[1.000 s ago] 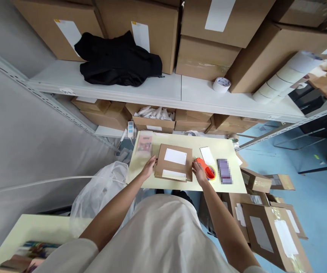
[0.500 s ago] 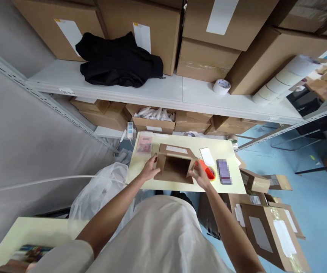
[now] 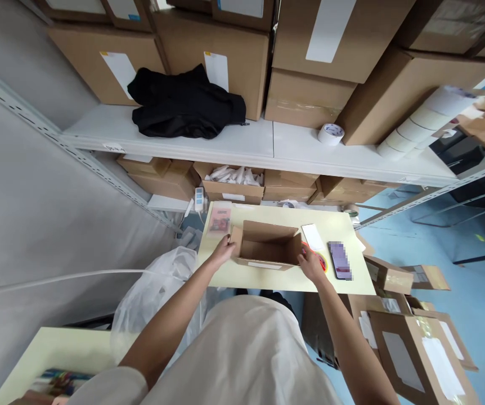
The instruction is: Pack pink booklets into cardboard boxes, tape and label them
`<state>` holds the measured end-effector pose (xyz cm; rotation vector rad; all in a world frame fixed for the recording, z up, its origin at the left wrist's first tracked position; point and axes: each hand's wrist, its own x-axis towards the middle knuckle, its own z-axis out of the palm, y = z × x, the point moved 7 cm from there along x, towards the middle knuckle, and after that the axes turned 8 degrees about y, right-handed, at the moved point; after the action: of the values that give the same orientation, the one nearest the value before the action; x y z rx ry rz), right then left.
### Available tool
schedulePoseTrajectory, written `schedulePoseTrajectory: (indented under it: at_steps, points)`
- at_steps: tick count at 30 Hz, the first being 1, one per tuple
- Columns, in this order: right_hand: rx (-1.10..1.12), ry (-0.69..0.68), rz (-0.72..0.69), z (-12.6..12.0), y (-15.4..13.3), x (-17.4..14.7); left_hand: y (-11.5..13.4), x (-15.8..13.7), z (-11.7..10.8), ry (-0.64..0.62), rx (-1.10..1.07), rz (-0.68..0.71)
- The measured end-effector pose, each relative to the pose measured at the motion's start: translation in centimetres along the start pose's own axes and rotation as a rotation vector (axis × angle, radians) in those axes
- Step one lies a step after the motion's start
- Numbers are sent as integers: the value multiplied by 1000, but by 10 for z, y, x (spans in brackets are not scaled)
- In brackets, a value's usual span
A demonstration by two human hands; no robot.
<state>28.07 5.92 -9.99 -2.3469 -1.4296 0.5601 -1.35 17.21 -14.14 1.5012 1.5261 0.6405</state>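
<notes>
An open cardboard box [image 3: 268, 233] stands between my hands on the pale yellow table [image 3: 234, 278]. Its opening faces up, and a white label shows low on its near side. My left hand [image 3: 224, 251] is closed on the flap at the box's left end. At the opposite end my right hand [image 3: 311, 264] grips the right flap, its fingers partly hidden. Just beyond that hand lies an orange tape dispenser with a yellow-edged roll [image 3: 322, 260], mostly covered by the hand and flap.
On the table lie a pink packet [image 3: 220, 220], a white card [image 3: 312, 237] and a phone [image 3: 339, 260] with a blurred screen. Behind stands a shelf [image 3: 209, 149] with cartons, a black garment [image 3: 187, 104] and tape rolls. Cartons [image 3: 415, 349] cover the floor at right; a plastic bag [image 3: 153, 298] hangs left.
The box has tipped so its opening, which faced me, now points upward, and its labelled side has come round to the front. Both hands stay at its ends. The view has shifted slightly.
</notes>
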Motion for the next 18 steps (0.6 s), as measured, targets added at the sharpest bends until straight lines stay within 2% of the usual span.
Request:
schedulePoseTrajectory:
  at_steps: [2,4,6,7,8,10,12,15,18]
  points:
    - [-119,153,-117,-14,-1,-1,12,-5,-21,137,116,101]
    - [-269,219,-302,-22,-16,-4,39,-13,-31,204,287,318]
    - [-406,143,-467,-21,-35,-4,62,-19,-24,100,422,475]
    - [-465,83,-505,-20,-41,-3,69,-19,-19,29,469,497]
    - [-511,25,-505,-20,-45,-2,73,-19,-15,-28,506,482]
    - [-545,-55,-415,-20,-42,1,73,-16,-11,-74,554,388]
    - [-474,-100,-311,-15,-30,-3,64,-19,-8,-98,559,305]
    - [-269,-66,-240,5,-9,-21,39,-34,3,-131,495,281]
    - [-76,35,-189,29,9,-34,11,-46,15,-95,373,265]
